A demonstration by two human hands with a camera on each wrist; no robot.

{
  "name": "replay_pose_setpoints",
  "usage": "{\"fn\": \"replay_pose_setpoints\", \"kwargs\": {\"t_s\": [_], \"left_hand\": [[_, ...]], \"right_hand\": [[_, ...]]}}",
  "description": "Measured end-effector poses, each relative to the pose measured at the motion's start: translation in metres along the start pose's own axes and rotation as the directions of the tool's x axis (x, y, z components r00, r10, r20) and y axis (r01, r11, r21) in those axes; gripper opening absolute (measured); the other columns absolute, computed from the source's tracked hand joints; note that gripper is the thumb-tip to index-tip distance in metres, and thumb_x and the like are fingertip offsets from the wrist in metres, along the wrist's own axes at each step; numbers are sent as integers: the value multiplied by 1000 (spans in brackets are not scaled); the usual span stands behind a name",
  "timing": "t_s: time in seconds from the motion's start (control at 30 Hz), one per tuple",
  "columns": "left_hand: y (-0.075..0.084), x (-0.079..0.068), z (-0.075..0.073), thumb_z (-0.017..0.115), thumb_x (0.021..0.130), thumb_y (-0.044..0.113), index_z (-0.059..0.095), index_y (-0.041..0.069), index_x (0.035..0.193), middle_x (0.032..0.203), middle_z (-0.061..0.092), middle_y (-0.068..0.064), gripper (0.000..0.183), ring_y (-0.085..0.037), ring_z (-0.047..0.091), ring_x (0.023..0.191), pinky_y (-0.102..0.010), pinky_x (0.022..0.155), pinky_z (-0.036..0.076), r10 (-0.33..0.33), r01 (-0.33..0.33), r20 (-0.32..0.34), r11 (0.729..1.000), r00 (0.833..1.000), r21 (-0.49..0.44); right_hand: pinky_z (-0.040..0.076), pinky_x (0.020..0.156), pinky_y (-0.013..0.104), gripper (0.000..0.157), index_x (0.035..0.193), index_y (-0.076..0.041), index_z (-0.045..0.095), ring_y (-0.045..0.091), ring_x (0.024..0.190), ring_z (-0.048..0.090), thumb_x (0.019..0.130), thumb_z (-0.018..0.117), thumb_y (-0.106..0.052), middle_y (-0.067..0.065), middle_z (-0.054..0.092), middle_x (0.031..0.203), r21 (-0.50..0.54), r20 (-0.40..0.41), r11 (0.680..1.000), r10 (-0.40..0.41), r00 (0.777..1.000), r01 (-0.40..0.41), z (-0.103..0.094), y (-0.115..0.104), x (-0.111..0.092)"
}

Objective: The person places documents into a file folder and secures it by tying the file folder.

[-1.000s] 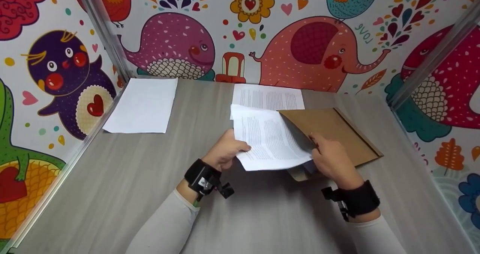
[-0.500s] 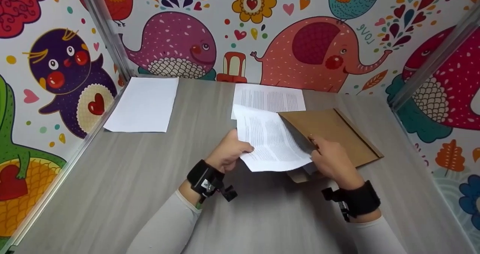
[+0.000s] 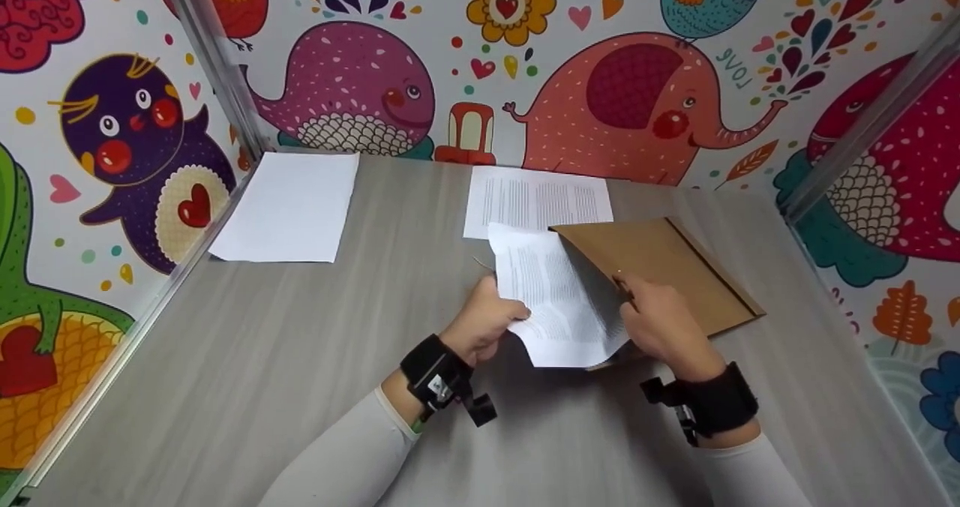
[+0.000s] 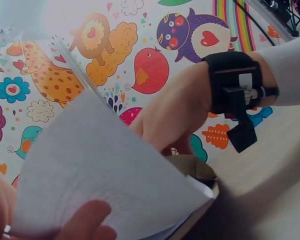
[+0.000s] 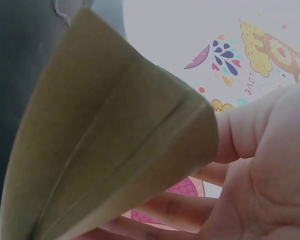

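My left hand (image 3: 486,318) pinches a printed sheet of paper (image 3: 547,297) by its left edge, thumb on top. The sheet bows upward, and its right side lies at the parted mouth of a brown kraft envelope (image 3: 679,267). My right hand (image 3: 664,318) grips the envelope's near upper edge and lifts it. In the left wrist view, the sheet (image 4: 100,160) covers much of the envelope's mouth (image 4: 192,167). Up close in the right wrist view, the envelope's raised brown panel (image 5: 110,130) bends beside the right thumb. How far the sheet reaches inside is hidden.
Another printed sheet (image 3: 538,196) lies flat behind the envelope, by the back wall. At the back left is a blank white sheet (image 3: 289,207). Patterned walls (image 3: 360,79) enclose the grey table (image 3: 247,357). A thin string (image 3: 484,264) pokes out beside the left hand.
My left hand has shifted right and nearer to me, carrying the printed sheet further across the envelope's mouth. The envelope's lower flap is now mostly covered. My right hand has hardly moved.
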State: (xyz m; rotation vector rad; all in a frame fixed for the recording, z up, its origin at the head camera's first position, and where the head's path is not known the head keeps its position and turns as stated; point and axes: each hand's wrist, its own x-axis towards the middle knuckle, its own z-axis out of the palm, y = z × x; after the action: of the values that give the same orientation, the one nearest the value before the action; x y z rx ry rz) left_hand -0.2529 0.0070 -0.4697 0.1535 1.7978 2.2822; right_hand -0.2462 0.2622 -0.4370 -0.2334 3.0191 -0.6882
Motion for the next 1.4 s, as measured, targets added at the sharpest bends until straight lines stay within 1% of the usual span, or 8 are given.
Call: {"fn": "replay_pose_setpoints", "kwargs": {"t_s": [0.17,0.27,0.4,0.63,0.8,1.03,1.17,1.4], "left_hand": [[-11,0,10,52,69,-19,57,-15,130,126,70,-31,61,-30,72,106,-37,92,62,-17,16,-30,1000,999,-24],[-13,0,12,53,70,-18,56,-15,130,125,70,-30,60,-27,71,105,-37,93,62,-30,28,-38,999,999,-39],[-6,1,5,52,71,-18,56,-15,131,124,70,-29,59,-26,71,103,-35,89,63,-18,16,-27,997,999,-75],[11,1,-10,50,75,-17,51,-15,136,123,69,-25,61,-24,70,102,-30,85,62,19,-22,-21,988,1000,-155],[4,-2,-2,50,75,-18,52,-15,136,128,67,-29,61,-25,70,104,-30,86,62,0,-9,-50,983,999,-181],[-18,-7,18,54,73,-17,55,-14,128,124,70,-28,56,-24,68,101,-31,90,60,-51,46,-28,984,998,-172],[-19,-4,13,57,76,-18,57,-15,132,130,68,-33,56,-30,73,108,-38,92,63,-38,37,-7,985,999,-167],[-11,3,-3,56,74,-21,57,-15,129,127,70,-33,56,-36,76,109,-40,90,64,-61,61,-14,998,998,-22]], "right_hand": [[51,91,56,46,144,-1,57,38,104,63,101,44,-10,23,69,121,4,-20,1000,-30,999,30,1,-2,-1],[52,98,59,50,149,1,55,43,116,66,101,44,-9,26,69,129,17,-25,999,-47,999,47,2,-4,-2],[52,103,60,53,153,2,51,46,127,64,102,42,-10,29,66,138,39,-14,998,-45,999,46,3,-4,0],[51,97,56,53,153,-1,51,43,125,63,102,41,-10,29,66,140,43,-11,999,-16,1000,16,-2,0,2],[50,95,54,54,154,-1,50,40,118,64,102,41,-11,28,66,140,44,-6,999,-10,1000,10,-4,0,1],[52,93,56,49,148,-2,55,40,114,66,101,43,-9,28,69,133,36,-23,999,-35,999,36,-1,-2,-2],[52,92,54,48,146,-2,56,39,114,66,100,43,-8,27,70,132,35,-31,998,-54,998,55,-2,-3,-3],[50,93,50,55,152,-4,54,38,118,65,99,40,-7,27,68,137,71,-25,997,-33,999,35,-13,0,-4]]}}
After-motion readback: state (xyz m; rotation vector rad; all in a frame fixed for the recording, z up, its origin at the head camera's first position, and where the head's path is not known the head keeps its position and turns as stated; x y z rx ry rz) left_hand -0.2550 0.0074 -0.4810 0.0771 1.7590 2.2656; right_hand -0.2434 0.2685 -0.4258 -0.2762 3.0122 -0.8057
